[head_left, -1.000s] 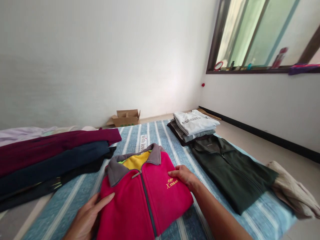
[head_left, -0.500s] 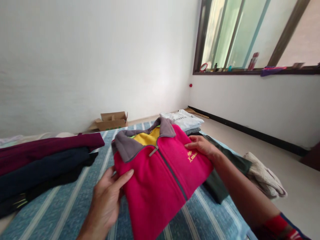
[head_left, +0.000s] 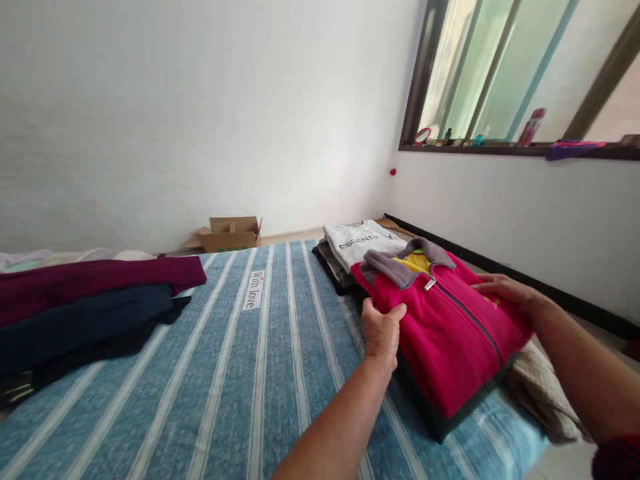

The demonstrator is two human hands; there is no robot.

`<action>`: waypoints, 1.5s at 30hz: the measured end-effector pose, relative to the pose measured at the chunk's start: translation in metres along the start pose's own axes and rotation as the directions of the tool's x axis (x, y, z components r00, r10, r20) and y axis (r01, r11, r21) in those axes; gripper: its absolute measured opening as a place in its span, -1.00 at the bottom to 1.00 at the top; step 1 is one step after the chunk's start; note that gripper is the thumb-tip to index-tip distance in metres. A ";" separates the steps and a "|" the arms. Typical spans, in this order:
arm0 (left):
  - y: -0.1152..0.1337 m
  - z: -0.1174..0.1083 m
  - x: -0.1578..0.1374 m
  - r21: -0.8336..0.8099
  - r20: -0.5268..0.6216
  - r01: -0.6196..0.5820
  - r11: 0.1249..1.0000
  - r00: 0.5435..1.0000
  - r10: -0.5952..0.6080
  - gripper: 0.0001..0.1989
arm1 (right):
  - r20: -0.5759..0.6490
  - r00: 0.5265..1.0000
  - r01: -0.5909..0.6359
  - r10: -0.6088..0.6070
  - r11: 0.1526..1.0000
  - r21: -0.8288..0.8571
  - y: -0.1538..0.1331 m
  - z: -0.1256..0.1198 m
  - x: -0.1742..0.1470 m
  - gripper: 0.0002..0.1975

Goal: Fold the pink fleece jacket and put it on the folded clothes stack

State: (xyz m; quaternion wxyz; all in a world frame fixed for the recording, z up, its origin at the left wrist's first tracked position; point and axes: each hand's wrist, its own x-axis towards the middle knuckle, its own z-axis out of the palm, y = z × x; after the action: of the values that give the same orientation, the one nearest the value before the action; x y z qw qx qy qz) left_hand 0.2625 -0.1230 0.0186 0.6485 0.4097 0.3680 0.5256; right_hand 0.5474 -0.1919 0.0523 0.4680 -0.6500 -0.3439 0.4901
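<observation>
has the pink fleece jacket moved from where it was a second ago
Yes. The pink fleece jacket has gone right, off the bare striped blanket, and now lies on the dark green jacket, with the left hand and right hand on its edges.
</observation>
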 end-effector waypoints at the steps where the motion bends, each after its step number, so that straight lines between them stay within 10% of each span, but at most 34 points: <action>1: -0.013 -0.002 0.000 0.043 -0.036 0.061 0.997 0.998 -0.059 -0.69 | 0.009 0.998 -0.057 0.057 0.998 0.000 0.013 -0.003 0.004 -0.59; 5: -0.049 -0.018 0.002 0.081 -0.066 0.240 0.967 0.970 -0.235 -0.67 | 0.016 0.980 -0.198 0.198 0.980 0.010 0.053 -0.006 0.014 -0.69; 18: -0.039 -0.018 0.009 -0.023 0.063 0.167 0.986 0.984 -0.166 -0.63 | -0.099 0.992 -0.093 0.080 0.987 -0.134 0.047 -0.001 0.014 -0.61; 31: -0.040 -0.023 0.011 0.113 -0.019 0.269 0.956 0.963 -0.269 -0.67 | -0.461 0.866 -0.243 -0.192 0.643 -0.726 0.008 0.043 0.003 -0.55; 37: -0.041 -0.022 0.007 0.099 0.009 0.246 0.964 0.969 -0.249 -0.66 | -0.019 0.790 0.142 -0.612 0.213 -0.967 0.006 0.133 -0.006 -0.40; 45: -0.046 -0.031 -0.008 0.139 -0.014 0.278 0.950 0.960 -0.279 -0.61 | -0.132 0.892 0.020 -0.432 0.329 -0.944 0.052 0.140 0.021 -0.19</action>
State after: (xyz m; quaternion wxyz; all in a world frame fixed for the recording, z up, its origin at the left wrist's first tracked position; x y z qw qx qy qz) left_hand 0.2508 -0.1319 -0.0353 0.6870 0.3997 0.4561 0.4004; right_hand 0.4183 -0.1516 -0.0150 0.1393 -0.8201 -0.5549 0.0103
